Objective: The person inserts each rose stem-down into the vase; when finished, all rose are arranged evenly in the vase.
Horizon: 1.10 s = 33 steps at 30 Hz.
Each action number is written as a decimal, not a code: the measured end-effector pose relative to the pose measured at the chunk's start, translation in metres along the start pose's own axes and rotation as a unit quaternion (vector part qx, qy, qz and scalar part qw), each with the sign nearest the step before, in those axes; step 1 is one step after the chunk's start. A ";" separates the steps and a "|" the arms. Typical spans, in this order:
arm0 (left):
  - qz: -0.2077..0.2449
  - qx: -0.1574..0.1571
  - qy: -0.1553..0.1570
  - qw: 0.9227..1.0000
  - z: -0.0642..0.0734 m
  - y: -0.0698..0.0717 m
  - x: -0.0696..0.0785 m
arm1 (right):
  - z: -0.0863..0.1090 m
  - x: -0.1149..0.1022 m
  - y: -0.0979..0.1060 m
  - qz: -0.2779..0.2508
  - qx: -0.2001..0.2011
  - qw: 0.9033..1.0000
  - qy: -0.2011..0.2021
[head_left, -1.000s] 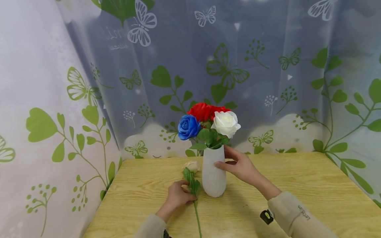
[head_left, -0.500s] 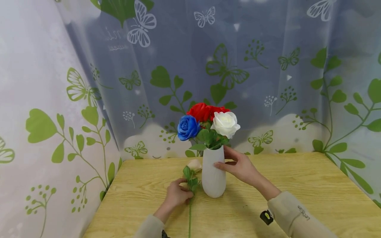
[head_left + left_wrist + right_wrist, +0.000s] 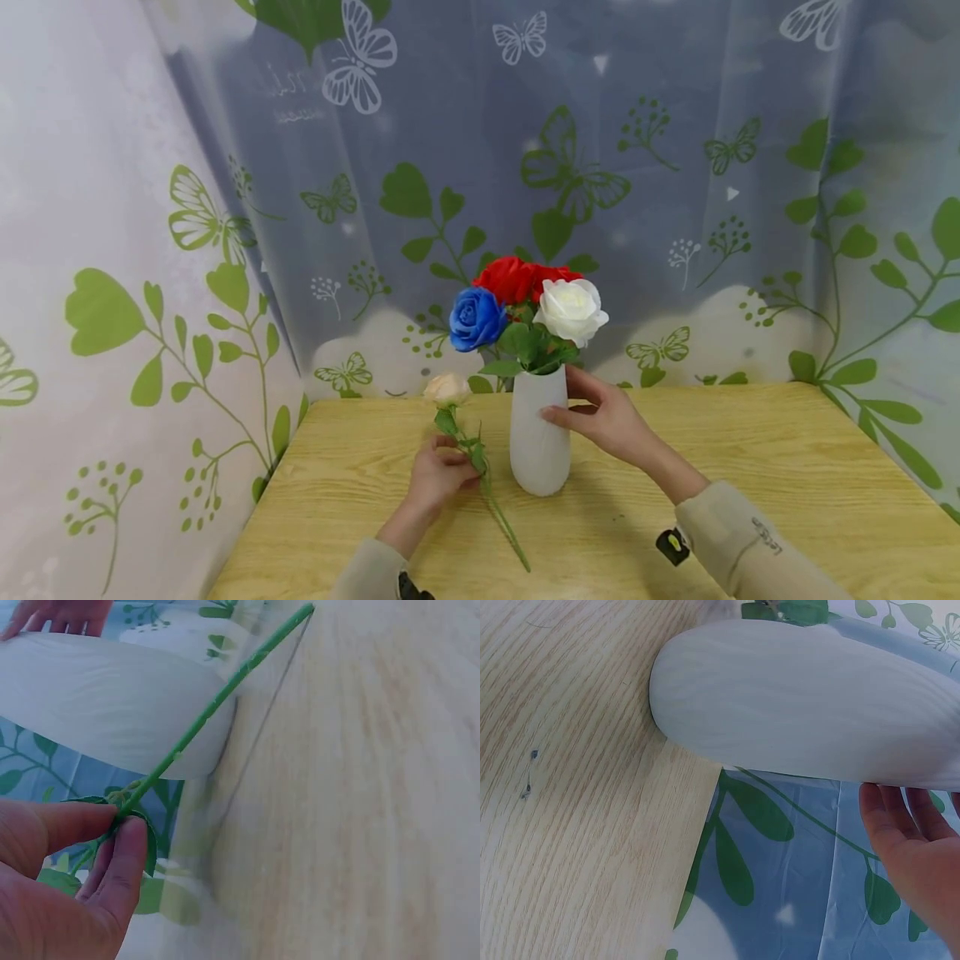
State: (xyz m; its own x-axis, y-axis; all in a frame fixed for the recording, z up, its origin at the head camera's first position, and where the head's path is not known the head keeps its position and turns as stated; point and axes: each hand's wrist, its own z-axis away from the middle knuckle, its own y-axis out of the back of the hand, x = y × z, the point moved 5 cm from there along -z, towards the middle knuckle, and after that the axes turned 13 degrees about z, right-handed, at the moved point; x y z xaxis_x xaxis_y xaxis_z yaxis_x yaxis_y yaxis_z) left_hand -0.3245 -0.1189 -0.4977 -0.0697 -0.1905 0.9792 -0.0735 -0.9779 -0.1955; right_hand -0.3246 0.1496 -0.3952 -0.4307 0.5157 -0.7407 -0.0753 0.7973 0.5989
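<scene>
My left hand [image 3: 435, 479] pinches the green stem of a pale peach rose [image 3: 447, 389] between thumb and fingers, just under its leaves. In the left wrist view the stem [image 3: 196, 726] slants up across the frame, its cut end over the table. A white vase [image 3: 538, 442] stands upright to the right of that hand. Gripping its upper right side is my right hand [image 3: 611, 421], thumb on the front and fingers behind. From the vase mouth rise a blue rose [image 3: 477, 319], a white rose [image 3: 572, 312] and red roses [image 3: 507, 280], with green leaves under them.
The wooden table [image 3: 712, 483] reaches back to a patterned curtain [image 3: 450, 100] of butterflies and leaves, which also hangs at both sides. A small black device [image 3: 672, 547] sits by the right sleeve.
The peach rose's head has risen and swung left, while its stem's lower end has come into view at the right. My left hand moved slightly left; the right hand and vase stayed put.
</scene>
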 end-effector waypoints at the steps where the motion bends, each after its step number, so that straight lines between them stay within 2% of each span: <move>1: 0.001 0.003 -0.004 1.000 0.000 0.000 0.002 | 0.000 0.000 0.000 0.000 0.000 1.000 0.000; 4: -0.003 0.010 -0.020 1.000 -0.001 0.001 0.007 | 0.001 0.000 0.000 0.002 0.000 1.000 -0.003; 9: -0.054 0.027 -0.078 0.995 0.000 0.001 0.019 | 0.000 0.000 0.001 0.004 0.003 1.000 0.001; 13: -0.101 0.039 -0.130 0.986 0.001 0.000 0.030 | 0.000 0.000 0.001 0.004 0.003 1.000 0.001; 18: -0.137 0.063 -0.199 0.968 0.006 -0.005 0.046 | -0.001 0.002 0.000 0.006 0.002 1.000 0.000; 23: -0.106 0.086 -0.221 0.966 0.009 -0.011 0.062 | -0.001 0.002 0.001 0.002 0.003 1.000 0.004; 28: -0.071 0.091 -0.219 0.969 0.008 -0.013 0.074 | -0.001 0.001 0.001 0.000 0.004 1.000 0.004; 33: -0.061 0.092 -0.234 0.966 0.009 -0.011 0.086 | -0.001 0.002 0.000 0.002 0.003 1.000 -0.003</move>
State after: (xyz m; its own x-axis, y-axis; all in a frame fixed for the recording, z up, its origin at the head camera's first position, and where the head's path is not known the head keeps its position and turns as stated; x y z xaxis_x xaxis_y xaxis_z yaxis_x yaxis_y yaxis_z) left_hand -0.3208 -0.1248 -0.4112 0.3895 -0.0485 0.9197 0.1277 -0.9861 -0.1061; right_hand -0.3267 0.1501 -0.3966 -0.4256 0.5207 -0.7401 -0.0684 0.7970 0.6001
